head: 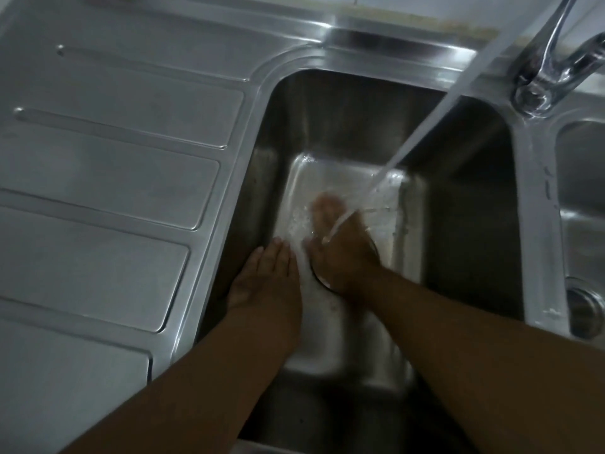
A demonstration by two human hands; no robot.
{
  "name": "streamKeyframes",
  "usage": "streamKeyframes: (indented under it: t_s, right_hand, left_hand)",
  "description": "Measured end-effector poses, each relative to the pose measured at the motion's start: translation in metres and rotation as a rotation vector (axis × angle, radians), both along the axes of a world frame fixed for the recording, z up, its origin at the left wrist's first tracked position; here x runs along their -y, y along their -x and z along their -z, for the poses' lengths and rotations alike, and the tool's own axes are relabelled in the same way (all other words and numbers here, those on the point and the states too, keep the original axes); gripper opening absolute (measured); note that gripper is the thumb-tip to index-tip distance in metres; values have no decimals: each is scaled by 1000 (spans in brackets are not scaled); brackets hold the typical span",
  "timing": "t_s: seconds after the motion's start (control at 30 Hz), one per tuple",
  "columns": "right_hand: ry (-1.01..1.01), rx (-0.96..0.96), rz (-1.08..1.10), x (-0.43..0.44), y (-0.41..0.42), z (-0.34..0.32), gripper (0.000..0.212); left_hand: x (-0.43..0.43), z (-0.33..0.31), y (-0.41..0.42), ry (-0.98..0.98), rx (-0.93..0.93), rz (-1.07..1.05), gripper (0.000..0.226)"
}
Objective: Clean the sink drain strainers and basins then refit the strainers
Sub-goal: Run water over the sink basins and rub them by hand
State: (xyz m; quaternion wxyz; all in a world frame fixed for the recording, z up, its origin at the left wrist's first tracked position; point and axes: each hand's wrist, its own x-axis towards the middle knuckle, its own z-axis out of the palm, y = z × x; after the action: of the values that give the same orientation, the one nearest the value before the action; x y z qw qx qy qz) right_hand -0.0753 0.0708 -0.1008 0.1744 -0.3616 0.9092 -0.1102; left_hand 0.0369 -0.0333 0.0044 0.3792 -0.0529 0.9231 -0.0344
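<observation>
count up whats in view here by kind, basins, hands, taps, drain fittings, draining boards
basins: 2, the left basin and the right basin
hands: 2, left hand and right hand, both in the left basin
taps: 1, tap, running
drain fittings: 2, drain under the right hand, drain strainer in the right basin
draining boards: 1, draining board
total: 8

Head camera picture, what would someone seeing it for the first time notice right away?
The stream of water slanting from the chrome faucet at upper right down into the steel basin grabs the eye first. It splashes over the right hand, pressed flat on the basin floor, while the left hand lies open beside it. The ribbed drainboard fills the left side.
</observation>
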Motion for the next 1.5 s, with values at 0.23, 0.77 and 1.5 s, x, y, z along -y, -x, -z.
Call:
streamKeyframes:
  t_s: [0.23, 0.77, 1.5]
  right_hand:
    - [-182, 24, -490, -47, -63, -4, 74]
    - [-24, -22, -289, -26, -33, 3, 72]
    - [-33, -115, 59, -51, -8, 2, 62]
  left_hand:
    - [-1, -15, -8, -27, -16, -9, 81]
    - [4, 24, 4, -365, -62, -395, 94]
    - [-1, 34, -5, -291, -66, -341, 89]
